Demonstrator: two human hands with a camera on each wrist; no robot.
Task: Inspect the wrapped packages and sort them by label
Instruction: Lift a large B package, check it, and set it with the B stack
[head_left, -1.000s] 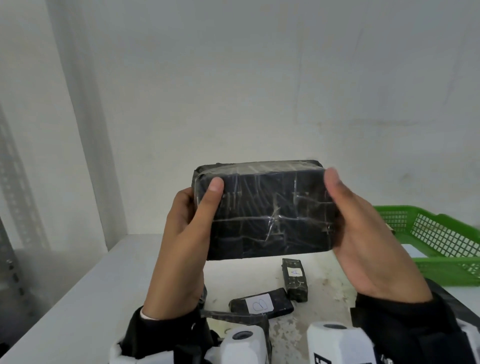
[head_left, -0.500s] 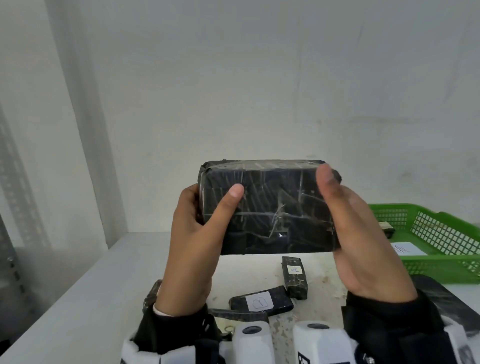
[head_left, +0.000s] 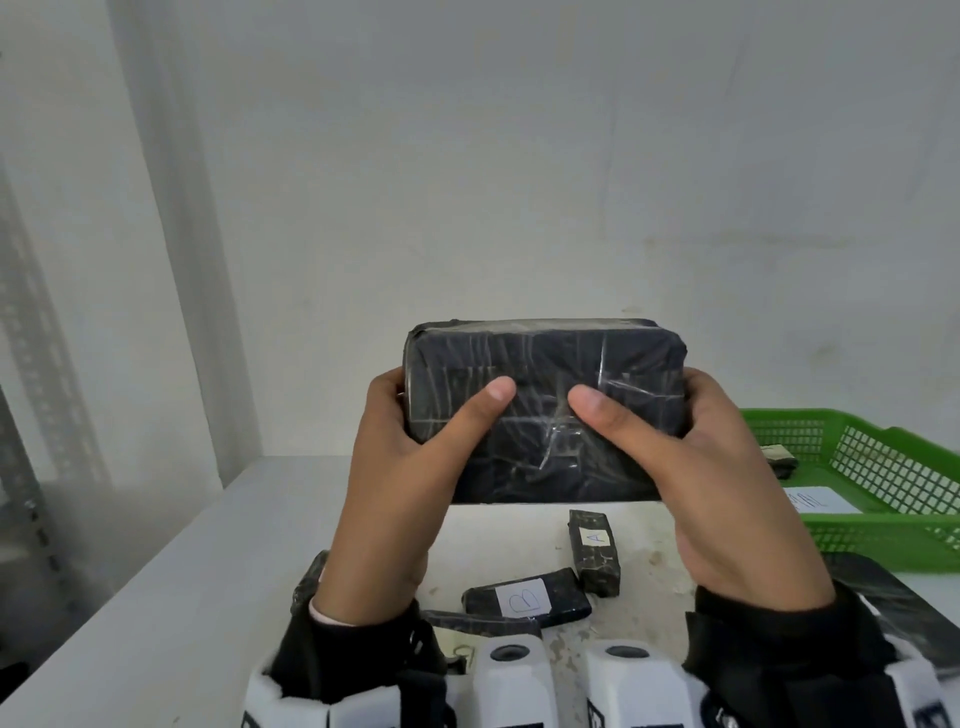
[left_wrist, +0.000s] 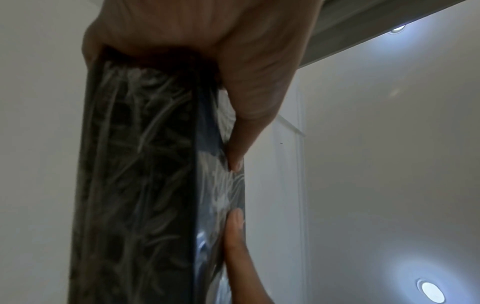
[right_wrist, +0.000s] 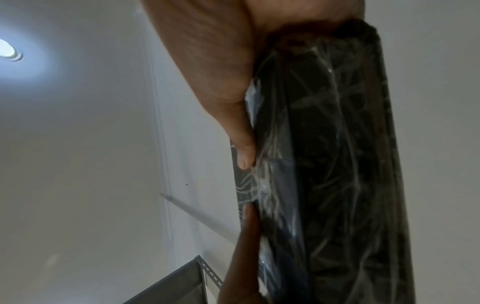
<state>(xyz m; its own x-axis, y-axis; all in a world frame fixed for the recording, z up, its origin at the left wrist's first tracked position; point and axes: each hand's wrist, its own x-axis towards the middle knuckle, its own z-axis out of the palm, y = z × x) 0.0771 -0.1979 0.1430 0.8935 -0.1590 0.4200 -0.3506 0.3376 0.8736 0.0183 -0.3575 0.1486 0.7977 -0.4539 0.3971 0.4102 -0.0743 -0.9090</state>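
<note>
Wrapped package (head_left: 545, 410), a large black block under crinkled clear film, is sitting at the centre of the head view, raised above the white table (head_left: 171, 597) in front of a pale wall. Left hand (head_left: 410, 478) is grasping its left end, thumb lying across the face turned toward the camera, while the right hand (head_left: 727, 483) is grasping the right end the same way; the two thumb tips are pointing at each other and staying apart near the middle of that face. No label is showing on that face. In the left wrist view the package (left_wrist: 140, 185) is running down the middle of the frame, the palm (left_wrist: 197, 41) capping its upper end and a thumb pressing the film along its right edge. In the right wrist view the package (right_wrist: 332, 164) is filling the right half, with the hand (right_wrist: 221, 61) closing over its top.

Below the held block, in the lower centre of the head view, a small black package marked A (head_left: 595, 551) is lying just beside another marked B (head_left: 524, 597). At the right edge a green mesh basket (head_left: 883, 535) is standing on the table, holding a white paper sheet (head_left: 810, 499) and a small dark package (head_left: 779, 457) near its back wall
</note>
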